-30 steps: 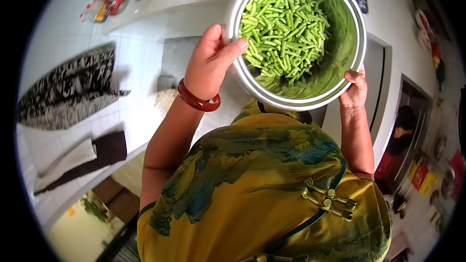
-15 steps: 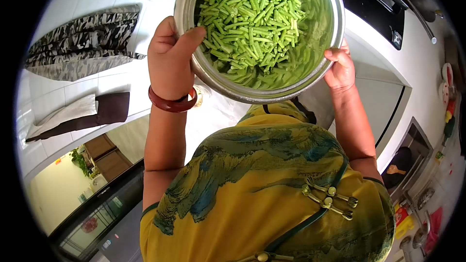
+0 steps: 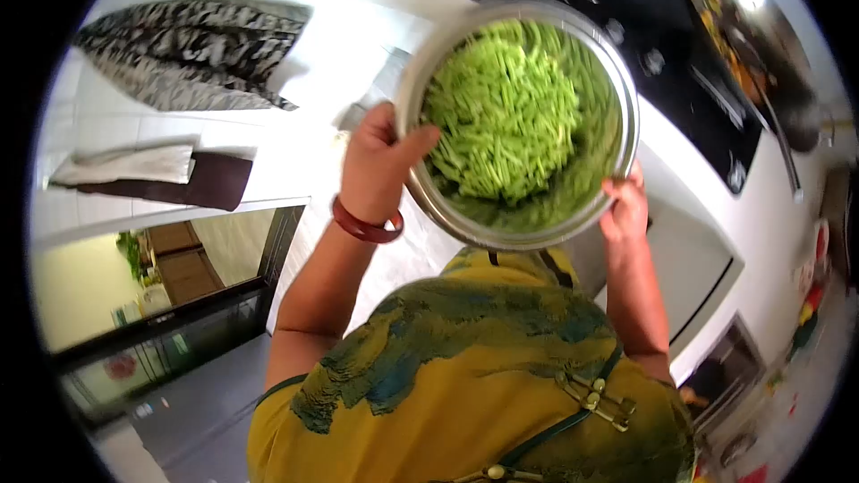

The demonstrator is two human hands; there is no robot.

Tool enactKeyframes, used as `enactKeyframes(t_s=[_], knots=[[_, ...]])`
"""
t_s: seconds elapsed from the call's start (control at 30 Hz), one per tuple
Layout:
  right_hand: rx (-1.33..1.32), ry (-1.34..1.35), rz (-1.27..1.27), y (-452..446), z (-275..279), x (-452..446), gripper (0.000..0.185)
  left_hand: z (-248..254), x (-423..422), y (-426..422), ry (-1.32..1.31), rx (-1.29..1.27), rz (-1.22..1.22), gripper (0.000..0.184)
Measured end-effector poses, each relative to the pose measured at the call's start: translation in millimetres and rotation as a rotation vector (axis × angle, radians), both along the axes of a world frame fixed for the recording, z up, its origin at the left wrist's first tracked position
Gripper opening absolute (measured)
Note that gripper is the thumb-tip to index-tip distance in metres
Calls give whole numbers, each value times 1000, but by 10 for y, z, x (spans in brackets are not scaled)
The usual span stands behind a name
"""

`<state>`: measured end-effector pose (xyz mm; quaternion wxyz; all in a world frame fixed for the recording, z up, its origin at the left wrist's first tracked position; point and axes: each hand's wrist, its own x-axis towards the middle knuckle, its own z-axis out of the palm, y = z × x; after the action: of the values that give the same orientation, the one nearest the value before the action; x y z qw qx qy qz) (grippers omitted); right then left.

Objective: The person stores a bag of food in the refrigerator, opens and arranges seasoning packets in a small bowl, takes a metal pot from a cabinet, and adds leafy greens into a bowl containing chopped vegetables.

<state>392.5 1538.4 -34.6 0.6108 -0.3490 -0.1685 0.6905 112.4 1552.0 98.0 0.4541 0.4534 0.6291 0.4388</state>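
A wide metal bowl point(image 3: 528, 240) is held up in front of my body, tilted a little. Inside it lies a heap of cut green beans point(image 3: 506, 112), mostly toward the bowl's left side. My left hand point(image 3: 380, 161) grips the left rim, with the thumb over the edge. On the opposite side, my right hand point(image 3: 626, 206) holds the lower right rim, its thumb on top. The fingers of both hands are partly hidden under the bowl.
A black gas hob point(image 3: 667, 63) lies just beyond the bowl at the upper right. Farther right, a wok point(image 3: 752, 27) contains food and a long-handled utensil. Camouflage cloth point(image 3: 197, 54) and a dark brown cloth point(image 3: 219, 181) hang or lie at the left.
Both hands and the bowl have shifted down and to the right in view. More of the hob and the wok shows now. Both hands keep their hold on the rim.
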Motion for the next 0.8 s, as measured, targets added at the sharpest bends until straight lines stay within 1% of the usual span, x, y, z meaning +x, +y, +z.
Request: enactKeyframes(t_s=[0.03, 0.07, 0.1, 0.17, 0.2, 0.23, 0.27, 0.3, 0.37, 0.43, 0.47, 0.57, 0.6, 0.67, 0.7, 0.73, 0.8], knots=[[-9, -2, 26, 42, -146, -20, 40, -36, -6, -25, -48, -30, 73, 12], [-19, 6, 60, 88, -183, -82, 36, -190, -176, -37, -56, -42, 83, 17], [-34, 10, 86, 126, -208, -160, 32, -266, -321, -69, 50, -48, 94, 27], [-20, 5, 182, 174, -309, -345, 39, -442, -628, -146, -130, -208, 178, 37], [-9, 3, 229, 214, -346, -377, 43, -475, -667, -177, -192, -316, 198, 39], [-13, -14, 240, 258, -363, -485, 42, -503, -772, -203, -261, -426, 215, 41], [-17, -33, 249, 299, -332, -651, 42, -631, -976, -253, -396, -527, 148, 39], [-23, -53, 257, 356, -324, -799, 42, -599, -1086, -270, -587, -654, 137, 39], [-5, -36, 329, 520, -359, -1117, 40, -762, -1444, -309, -612, -799, 224, 39], [-17, -32, 382, 692, -312, -1445, 39, -938, -1805, -346, -610, -807, 93, 39], [-72, -87, 405, 767, -108, -1661, 31, -894, -1958, -327, -625, -748, 22, 39], [-128, -183, 408, 1088, -172, -2289, 29, -975, -2550, -255, -780, -709, 91, 38], [-88, -248, 438, 1183, -133, -2504, 25, -979, -2738, -229, -873, -701, 118, 38], [-37, -735, 573, 1432, 43, -2826, 28, -871, -3022, -169, -938, -656, 118, 40], [-15, -982, 641, 1511, 158, -2989, 32, -819, -3165, -141, -975, -635, 123, 41], [147, -1282, 591, 1549, 246, -3147, 49, -862, -3348, -109, -976, -623, 80, 45], [277, -1497, 603, 1581, 385, -3308, 54, -872, -3621, -38, -1007, -578, 121, 43]])
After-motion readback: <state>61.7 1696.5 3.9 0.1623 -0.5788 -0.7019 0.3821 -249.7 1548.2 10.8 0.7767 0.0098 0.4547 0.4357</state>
